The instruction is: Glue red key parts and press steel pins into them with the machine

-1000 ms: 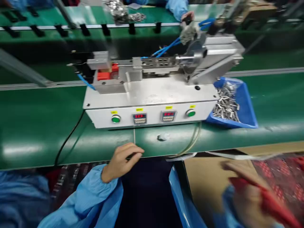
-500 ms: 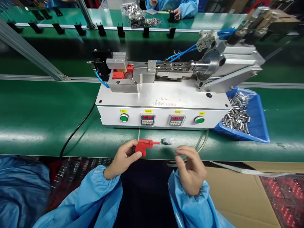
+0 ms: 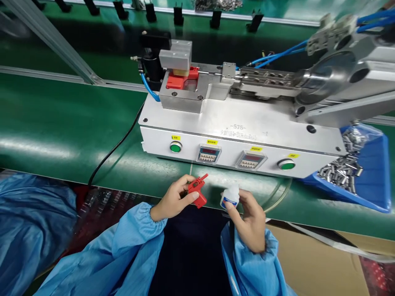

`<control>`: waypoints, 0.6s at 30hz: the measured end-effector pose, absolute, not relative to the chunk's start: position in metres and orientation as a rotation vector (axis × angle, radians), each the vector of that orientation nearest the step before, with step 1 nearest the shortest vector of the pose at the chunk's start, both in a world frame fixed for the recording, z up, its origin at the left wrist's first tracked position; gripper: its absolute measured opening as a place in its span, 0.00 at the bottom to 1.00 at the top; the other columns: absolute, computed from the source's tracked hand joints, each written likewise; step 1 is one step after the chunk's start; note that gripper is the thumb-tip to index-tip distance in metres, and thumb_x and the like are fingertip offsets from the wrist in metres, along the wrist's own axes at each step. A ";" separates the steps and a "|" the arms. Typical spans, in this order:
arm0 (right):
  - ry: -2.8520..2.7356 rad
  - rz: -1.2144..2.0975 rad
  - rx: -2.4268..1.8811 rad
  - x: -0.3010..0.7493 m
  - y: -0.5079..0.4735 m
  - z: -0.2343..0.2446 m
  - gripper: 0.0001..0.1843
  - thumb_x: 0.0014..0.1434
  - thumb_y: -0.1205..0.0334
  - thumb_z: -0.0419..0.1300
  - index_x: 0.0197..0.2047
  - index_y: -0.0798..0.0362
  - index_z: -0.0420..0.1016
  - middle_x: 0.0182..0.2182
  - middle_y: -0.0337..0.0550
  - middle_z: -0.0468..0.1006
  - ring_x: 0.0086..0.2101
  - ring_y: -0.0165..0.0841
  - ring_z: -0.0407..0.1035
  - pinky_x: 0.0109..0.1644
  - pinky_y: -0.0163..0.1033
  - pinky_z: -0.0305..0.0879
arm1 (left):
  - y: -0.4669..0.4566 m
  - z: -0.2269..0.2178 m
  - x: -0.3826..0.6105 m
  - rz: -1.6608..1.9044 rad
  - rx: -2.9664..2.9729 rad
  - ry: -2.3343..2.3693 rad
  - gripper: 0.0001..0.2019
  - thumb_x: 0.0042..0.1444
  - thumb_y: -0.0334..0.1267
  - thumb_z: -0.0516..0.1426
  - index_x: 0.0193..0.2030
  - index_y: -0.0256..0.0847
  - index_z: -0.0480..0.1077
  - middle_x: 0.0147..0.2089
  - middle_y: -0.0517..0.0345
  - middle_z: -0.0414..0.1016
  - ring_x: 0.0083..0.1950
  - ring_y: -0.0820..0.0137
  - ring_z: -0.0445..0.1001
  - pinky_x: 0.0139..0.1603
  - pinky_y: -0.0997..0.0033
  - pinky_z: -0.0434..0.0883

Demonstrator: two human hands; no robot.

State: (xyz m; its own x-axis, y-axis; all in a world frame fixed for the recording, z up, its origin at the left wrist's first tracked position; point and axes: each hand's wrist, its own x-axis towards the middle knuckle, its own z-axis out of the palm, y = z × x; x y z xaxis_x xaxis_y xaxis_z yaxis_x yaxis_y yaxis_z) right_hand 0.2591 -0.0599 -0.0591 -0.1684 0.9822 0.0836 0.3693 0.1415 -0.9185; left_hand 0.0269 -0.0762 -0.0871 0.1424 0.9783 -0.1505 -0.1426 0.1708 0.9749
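Between the thumb and fingers of my left hand [image 3: 174,199] is a red plastic pistol-shaped part [image 3: 199,197], its thin rod end tilted up to the right. My right hand [image 3: 250,222] grips a small white bottle [image 3: 232,194] with a blue and red label, just right of the red part and apart from it. Behind both hands stands a metal press machine [image 3: 210,119] with buttons and small displays. A second red plastic piece [image 3: 175,82] sits in its fixture under a metal block [image 3: 175,55].
To the right, a blue bin [image 3: 378,164] contains many short metal tubes [image 3: 342,172]. A black cable [image 3: 115,146] runs down left of the machine. Black holders [image 3: 178,16] line the far belt. A cardboard box [image 3: 321,263] lies at lower right.
My right hand, empty before, has taken hold of the bottle from the bench. My left hand has tilted the red part upward. The view has shifted closer and turned.
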 end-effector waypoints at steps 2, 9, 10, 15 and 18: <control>-1.708 0.986 -1.309 0.259 -0.061 -0.053 0.11 0.69 0.52 0.64 0.47 0.50 0.78 0.35 0.43 0.81 0.33 0.37 0.75 0.39 0.41 0.73 | -0.075 -0.087 0.027 1.065 1.075 1.089 0.20 0.66 0.55 0.63 0.48 0.38 0.71 0.33 0.60 0.78 0.30 0.73 0.72 0.35 0.74 0.69; -1.733 0.955 -1.245 0.246 -0.061 -0.049 0.07 0.67 0.57 0.63 0.44 0.51 0.78 0.30 0.39 0.77 0.25 0.32 0.67 0.30 0.37 0.65 | -0.074 -0.088 0.027 1.051 1.153 1.081 0.19 0.68 0.54 0.62 0.49 0.38 0.71 0.33 0.59 0.79 0.31 0.72 0.74 0.35 0.74 0.70; -1.736 0.959 -1.251 0.245 -0.061 -0.050 0.07 0.67 0.57 0.63 0.44 0.51 0.78 0.29 0.39 0.77 0.24 0.31 0.66 0.30 0.37 0.65 | -0.074 -0.088 0.026 1.050 1.165 1.081 0.18 0.68 0.53 0.62 0.49 0.38 0.71 0.33 0.59 0.78 0.31 0.72 0.73 0.34 0.74 0.70; -1.647 0.885 -1.326 0.244 -0.064 -0.053 0.06 0.66 0.58 0.64 0.43 0.51 0.78 0.31 0.39 0.77 0.26 0.32 0.66 0.30 0.38 0.63 | -0.076 -0.087 0.026 1.065 1.213 1.116 0.16 0.69 0.52 0.61 0.49 0.39 0.71 0.33 0.60 0.78 0.30 0.73 0.73 0.33 0.75 0.70; -1.553 0.821 -1.355 0.247 -0.065 -0.053 0.08 0.67 0.56 0.64 0.43 0.51 0.79 0.30 0.40 0.75 0.27 0.33 0.66 0.30 0.38 0.63 | -0.077 -0.086 0.028 1.067 1.245 1.129 0.14 0.70 0.50 0.61 0.50 0.40 0.71 0.33 0.61 0.78 0.29 0.73 0.73 0.32 0.75 0.69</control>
